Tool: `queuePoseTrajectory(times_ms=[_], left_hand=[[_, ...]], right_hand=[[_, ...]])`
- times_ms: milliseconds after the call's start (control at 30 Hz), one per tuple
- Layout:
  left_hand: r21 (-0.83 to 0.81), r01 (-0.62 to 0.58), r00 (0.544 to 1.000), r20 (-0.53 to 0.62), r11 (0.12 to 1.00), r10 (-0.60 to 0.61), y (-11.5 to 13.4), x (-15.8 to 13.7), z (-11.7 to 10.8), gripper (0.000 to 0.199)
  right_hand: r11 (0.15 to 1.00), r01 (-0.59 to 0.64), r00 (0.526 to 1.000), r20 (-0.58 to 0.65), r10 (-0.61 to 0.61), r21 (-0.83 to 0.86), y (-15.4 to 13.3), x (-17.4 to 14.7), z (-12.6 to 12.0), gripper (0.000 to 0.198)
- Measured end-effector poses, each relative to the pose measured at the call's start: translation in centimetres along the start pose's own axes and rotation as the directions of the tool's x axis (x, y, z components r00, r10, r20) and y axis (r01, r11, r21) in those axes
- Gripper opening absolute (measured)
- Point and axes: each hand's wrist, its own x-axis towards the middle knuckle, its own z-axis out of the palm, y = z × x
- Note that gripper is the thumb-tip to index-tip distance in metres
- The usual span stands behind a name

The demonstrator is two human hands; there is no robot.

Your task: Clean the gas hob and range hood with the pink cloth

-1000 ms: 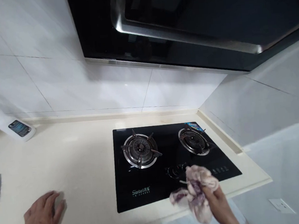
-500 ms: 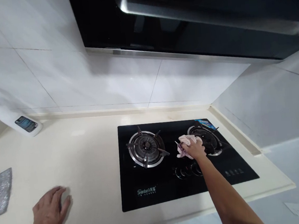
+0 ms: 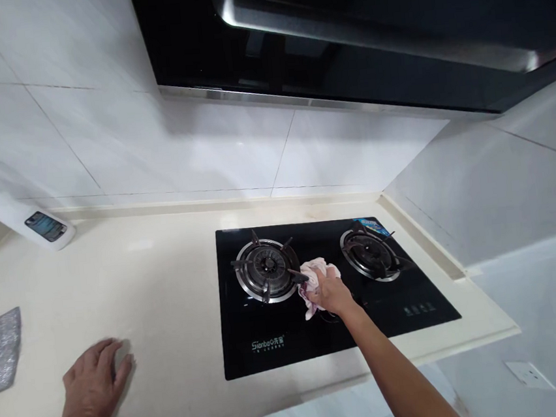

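My right hand point(image 3: 331, 293) is closed round a crumpled pale pink cloth point(image 3: 311, 277), pressed on the black glass of the gas stove point(image 3: 292, 351). The cloth lies between the two burners, against the right side of the left burner point(image 3: 267, 270) and its pan support prong. Farther right stands the other burner point(image 3: 371, 254), untouched by the hand. Part of the control knobs is hidden behind my right hand and forearm. On the cream countertop point(image 3: 172, 336), left of the stove, my left hand point(image 3: 92, 387) rests with its fingers apart and holds nothing.
A white bottle point(image 3: 46, 225) with a dark label leans at the back left. Silvery grey sheets point(image 3: 1, 350) lie at the left edge. Overhead hangs a black range hood point(image 3: 343, 64). A white socket point(image 3: 530, 374) is at the lower right.
My right hand has slid the cloth leftward across the glass, from beside the right burner to the left burner's edge. My left hand stays in place. The view has shifted slightly.
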Motion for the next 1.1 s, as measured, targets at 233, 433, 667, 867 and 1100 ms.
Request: queuePoseTrajectory(times_ms=[233, 433, 667, 867, 1100], left_hand=[[-0.003, -0.018, 1.000, -0.018, 1.000, 0.018, -0.1, 0.1, -0.1, 0.057], [-0.006, -0.005, 0.999, -0.033, 1.000, 0.005, -0.1, 0.0, -0.1, 0.054], [0.000, -0.011, 1.000, -0.020, 1.000, 0.011, -0.1, -0.1, -0.1, 0.051], [-0.006, -0.036, 0.999, -0.038, 0.999, 0.036, 0.0, -0.1, -0.2, 0.054], [0.017, -0.037, 0.999, -0.037, 0.999, 0.037, 0.4, -0.1, -0.7, 0.051]], right_hand=[[0.986, -0.167, 0.984, -0.054, 0.168, 0.016, 0.4, 3.0, -1.3, 0.068], [0.984, -0.169, 0.985, -0.056, 0.166, -0.053, -0.5, 8.7, -3.5, 0.063], [0.985, 0.060, 0.998, 0.012, -0.059, -0.163, -0.3, 5.2, -2.6, 0.067], [0.968, 0.133, 0.991, 0.008, -0.134, -0.214, -0.1, -0.9, -0.7, 0.061], [0.956, 0.159, 0.983, -0.054, -0.177, -0.247, -0.7, -1.9, -0.7, 0.061]])
